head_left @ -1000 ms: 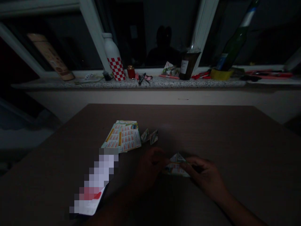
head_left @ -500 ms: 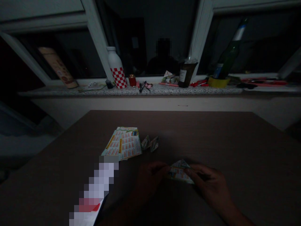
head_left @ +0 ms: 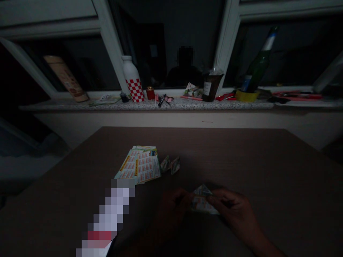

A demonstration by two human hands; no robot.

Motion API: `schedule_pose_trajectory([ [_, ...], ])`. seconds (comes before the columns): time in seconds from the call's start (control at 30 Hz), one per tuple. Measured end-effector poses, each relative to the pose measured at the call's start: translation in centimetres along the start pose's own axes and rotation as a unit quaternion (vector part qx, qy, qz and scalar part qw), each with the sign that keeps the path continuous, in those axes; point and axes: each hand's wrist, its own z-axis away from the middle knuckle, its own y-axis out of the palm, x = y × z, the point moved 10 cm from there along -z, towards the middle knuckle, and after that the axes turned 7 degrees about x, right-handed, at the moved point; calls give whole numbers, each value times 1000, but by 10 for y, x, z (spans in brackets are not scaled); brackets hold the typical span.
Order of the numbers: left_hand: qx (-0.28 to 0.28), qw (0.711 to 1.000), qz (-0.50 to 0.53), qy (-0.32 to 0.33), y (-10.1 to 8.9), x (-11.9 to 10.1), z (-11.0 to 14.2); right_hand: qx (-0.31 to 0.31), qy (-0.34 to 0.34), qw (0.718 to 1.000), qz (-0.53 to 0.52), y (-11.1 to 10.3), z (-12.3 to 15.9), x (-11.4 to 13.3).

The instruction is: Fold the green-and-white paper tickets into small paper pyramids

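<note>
From my head view, I take the card stack point(head_left: 144, 167) as my landmark on the dim table point(head_left: 227, 150). The folded printed paper point(head_left: 202, 202) is right of the card stack and nearer to me, its pointed tip aimed toward the window. It lies between my two hands, its middle exposed. My left hand point(head_left: 173, 205), deep in shadow, pinches its left edge with the fingertips together. My right hand point(head_left: 237, 208) is clamped on its right side, thumb over the printed face and fingers behind the upper right edge. I can't tell whether the paper's lower edge touches the table.

Just right of the card stack stand two small folded pieces point(head_left: 170, 165), close beside each other. On the near side of the card stack, a pale flat item point(head_left: 111, 214) is mostly pixelated. Beyond the card stack, the windowsill point(head_left: 177, 105) carries a checkered bottle point(head_left: 135, 85), a dark cup point(head_left: 211, 87) and a green bottle point(head_left: 258, 67).
</note>
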Motion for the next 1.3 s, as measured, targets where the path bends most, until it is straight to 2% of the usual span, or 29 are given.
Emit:
schedule_pose_trajectory([
  [0.1, 4, 1000, 6, -15, 3, 2, 1, 23, 12, 999, -46, 6, -1, -1],
  [0.23, -1, 999, -43, 11, 3, -4, 3, 33, 28, 994, -103, 9, 0, -8],
  [0.5, -12, 995, -95, 26, 1, -3, 3, 38, 37, 990, -132, 10, 0, -19],
  [0.67, 37, 998, -49, 3, 8, 2, 1, 29, 41, 991, -120, 7, -1, -22],
  [0.83, -48, 996, -62, 42, -15, -7, 4, -6, 31, 992, -120, -2, 0, -24],
  [1.0, -59, 995, 4, 84, -16, -13, 5, -26, 20, 995, -93, -7, 2, -21],
  [1.13, -55, 996, 39, 56, -14, -9, 3, -5, 24, 990, -141, -3, 2, -19],
  [1.3, -59, 993, 89, 47, -16, -4, 0, -13, 32, 990, -139, -12, 2, -22],
])
